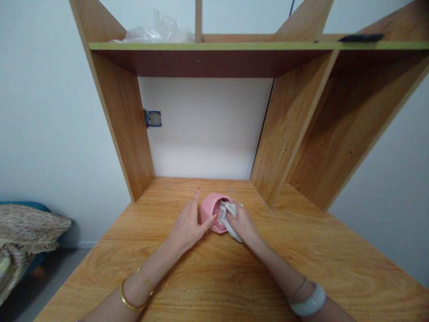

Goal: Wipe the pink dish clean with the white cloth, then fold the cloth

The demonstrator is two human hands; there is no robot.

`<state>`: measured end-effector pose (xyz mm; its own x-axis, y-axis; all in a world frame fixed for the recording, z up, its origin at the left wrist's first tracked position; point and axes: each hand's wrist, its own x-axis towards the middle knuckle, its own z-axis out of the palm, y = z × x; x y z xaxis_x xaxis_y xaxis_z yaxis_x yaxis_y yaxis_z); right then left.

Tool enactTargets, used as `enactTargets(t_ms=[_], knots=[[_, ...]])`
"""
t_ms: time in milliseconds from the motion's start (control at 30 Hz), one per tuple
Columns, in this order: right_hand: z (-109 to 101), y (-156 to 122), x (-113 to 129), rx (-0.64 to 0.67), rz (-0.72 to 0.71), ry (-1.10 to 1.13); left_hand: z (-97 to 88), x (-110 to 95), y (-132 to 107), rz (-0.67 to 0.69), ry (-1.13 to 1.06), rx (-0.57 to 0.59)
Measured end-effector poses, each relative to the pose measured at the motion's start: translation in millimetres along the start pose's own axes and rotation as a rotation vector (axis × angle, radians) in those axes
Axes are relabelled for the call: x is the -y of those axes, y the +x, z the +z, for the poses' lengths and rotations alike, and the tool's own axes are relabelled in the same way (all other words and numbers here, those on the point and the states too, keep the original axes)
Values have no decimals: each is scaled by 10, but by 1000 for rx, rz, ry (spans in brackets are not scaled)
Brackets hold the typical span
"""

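A small pink cup (211, 211) lies tipped on its side on the wooden desk (214, 277), its mouth turned to the right. My left hand (187, 226) steadies the cup from the left, thumb and fingers touching its wall, index finger stretched up. My right hand (243, 223) is closed on a crumpled grey-white cloth (226, 213), which is pushed partly into the cup's mouth. A tail of the cloth hangs below my right hand onto the desk.
The desk has a wooden hutch: side panels (127, 129), a slanted divider (288, 134) and an upper shelf (214, 45) holding clear plastic wrap (157, 31) and a dark flat object (360, 38). A wall socket (153, 119) sits behind. A patterned blanket (23, 232) lies at the far left.
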<state>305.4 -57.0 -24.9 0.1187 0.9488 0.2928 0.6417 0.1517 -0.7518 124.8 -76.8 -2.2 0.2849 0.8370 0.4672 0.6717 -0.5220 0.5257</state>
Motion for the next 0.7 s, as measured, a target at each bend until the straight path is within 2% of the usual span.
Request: enactTargets(t_ms=[167, 300, 467, 700], knots=[[51, -6, 11, -50, 9, 129, 175, -39, -69, -24, -367, 63], [139, -38, 27, -43, -4, 237, 202, -108, -102, -13, -542, 96], [183, -47, 55, -38, 0, 301, 169, -144, -114, -30, -415, 15], [94, -3, 77, -33, -2, 258, 86, -137, -96, -73, -132, 42]])
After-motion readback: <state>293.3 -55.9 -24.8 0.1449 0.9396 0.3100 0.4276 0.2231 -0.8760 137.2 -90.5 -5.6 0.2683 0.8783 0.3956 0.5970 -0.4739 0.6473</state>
